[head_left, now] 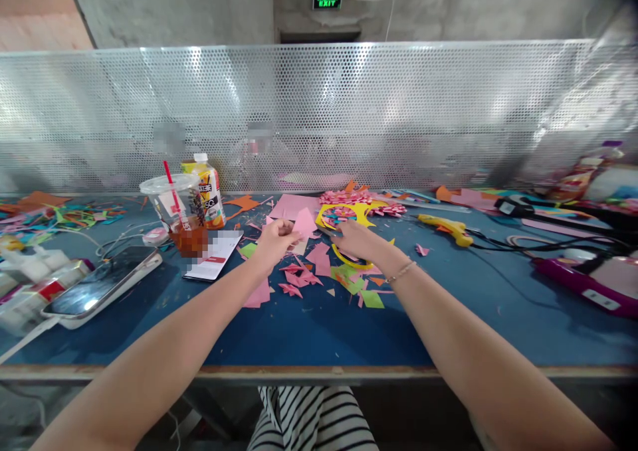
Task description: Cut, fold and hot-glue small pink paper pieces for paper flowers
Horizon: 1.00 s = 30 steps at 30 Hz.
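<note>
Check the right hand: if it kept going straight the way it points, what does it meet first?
The right hand points up-left across the table. First in line is probably the pink paper held by the left hand, just ahead of its fingertips. Depth is unclear; it might pass behind toward the yellow cutout.

One phone (102,286), one plastic cup (175,206), one bottle (208,192), one glue gun (446,228).

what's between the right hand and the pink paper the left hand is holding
Nothing visible. The left hand pinches the pink paper, and the right hand sits just beside it with only open air between.
</note>
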Each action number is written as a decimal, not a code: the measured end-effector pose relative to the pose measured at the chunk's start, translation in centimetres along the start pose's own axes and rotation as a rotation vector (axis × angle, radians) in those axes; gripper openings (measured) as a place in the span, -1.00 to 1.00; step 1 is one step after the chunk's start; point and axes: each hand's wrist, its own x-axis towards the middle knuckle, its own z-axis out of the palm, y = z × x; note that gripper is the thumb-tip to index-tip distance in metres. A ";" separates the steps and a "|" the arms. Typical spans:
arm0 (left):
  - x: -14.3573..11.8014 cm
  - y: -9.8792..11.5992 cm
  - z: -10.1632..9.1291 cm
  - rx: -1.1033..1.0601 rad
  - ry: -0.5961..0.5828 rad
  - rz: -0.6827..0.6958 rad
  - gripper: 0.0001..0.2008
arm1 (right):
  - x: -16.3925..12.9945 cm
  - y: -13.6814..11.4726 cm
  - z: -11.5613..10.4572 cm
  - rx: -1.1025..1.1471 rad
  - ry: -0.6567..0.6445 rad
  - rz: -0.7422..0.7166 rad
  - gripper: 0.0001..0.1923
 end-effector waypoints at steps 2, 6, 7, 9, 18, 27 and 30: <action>0.0 0.1 0.1 -0.088 0.032 -0.058 -0.86 | -0.1 0.7 -0.1 -0.168 -0.074 0.102 -0.69; -0.1 0.1 0.3 -0.186 0.020 -0.112 -0.82 | -0.1 1.4 0.1 -0.292 -0.181 0.163 -0.73; -0.1 0.0 0.3 -0.196 0.015 -0.110 -0.82 | 0.0 1.4 0.1 -0.302 -0.211 0.170 -0.76; 0.0 -0.2 0.2 -0.198 0.014 -0.100 -0.86 | 0.1 1.6 -0.1 -0.312 -0.256 0.178 -0.79; 0.4 0.1 0.0 -0.224 0.097 -0.040 -0.90 | -0.3 0.8 -2.1 -0.339 -0.173 0.072 -0.64; 0.8 -0.2 -0.4 -0.324 0.167 0.011 -0.91 | -1.4 -1.6 -0.8 0.284 -0.023 -0.119 -0.62; 0.7 0.0 -0.4 -0.348 0.172 0.019 -0.92 | -1.9 -2.2 -0.6 0.417 -0.023 -0.168 -0.66</action>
